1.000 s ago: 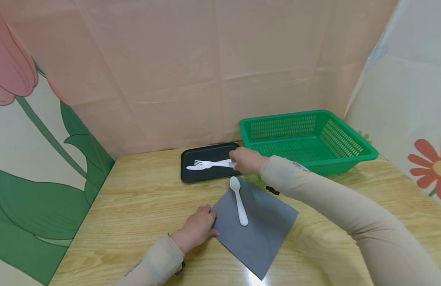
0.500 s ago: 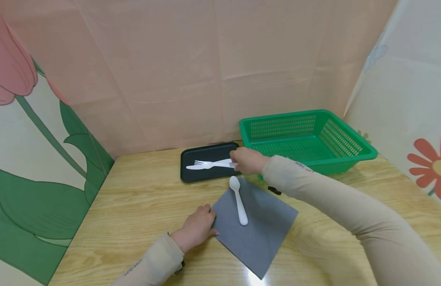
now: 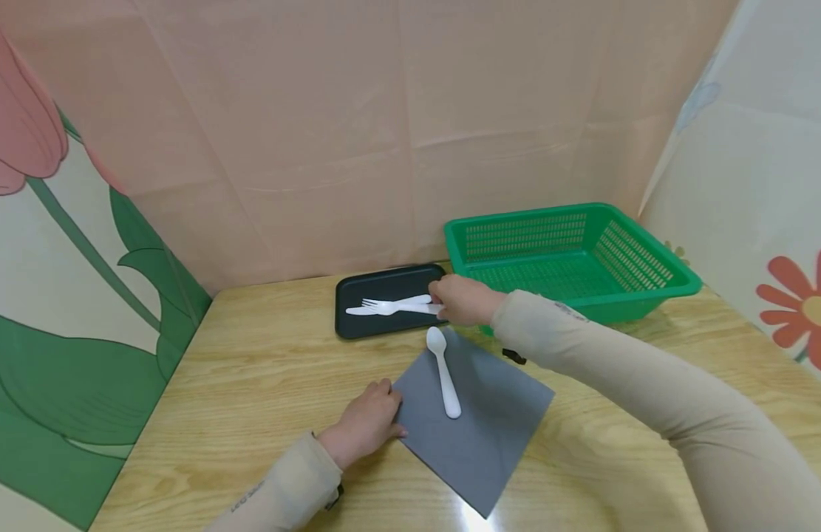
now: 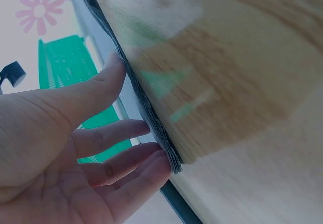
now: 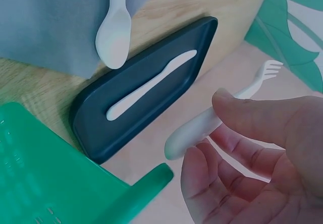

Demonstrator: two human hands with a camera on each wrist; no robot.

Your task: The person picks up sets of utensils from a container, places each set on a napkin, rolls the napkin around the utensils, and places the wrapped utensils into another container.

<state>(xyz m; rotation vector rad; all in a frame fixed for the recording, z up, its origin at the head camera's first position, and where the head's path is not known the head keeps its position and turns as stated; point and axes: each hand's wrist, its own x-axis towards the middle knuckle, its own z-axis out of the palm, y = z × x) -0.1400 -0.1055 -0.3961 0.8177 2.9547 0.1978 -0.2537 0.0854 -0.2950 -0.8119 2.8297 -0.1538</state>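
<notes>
My right hand [image 3: 466,299] pinches the handle of a white plastic fork [image 5: 197,129] between thumb and fingers. The fork is above a small black tray [image 3: 353,284], its tines toward the left. Inside the tray lies a white plastic knife [image 5: 151,85]. On a folded grey napkin [image 3: 493,432], turned cornerwise on the table, rests a white plastic spoon [image 3: 445,377], bowl toward the tray. My left hand [image 3: 365,425] touches the napkin's left corner and edge; in the left wrist view its thumb and relaxed fingers meet the layered edge without curling round it.
A green mesh basket [image 3: 563,299] stands at the back right, close beside the tray and behind my right forearm. The wooden table [image 3: 277,355] meets a pink covered wall [image 3: 304,148] at the back. Flower-printed panels [image 3: 729,192] flank both sides.
My right hand has shifted very slightly to the right with the fork, and more of the knife's handle shows beside it. The left hand, napkin and spoon stay practically still.
</notes>
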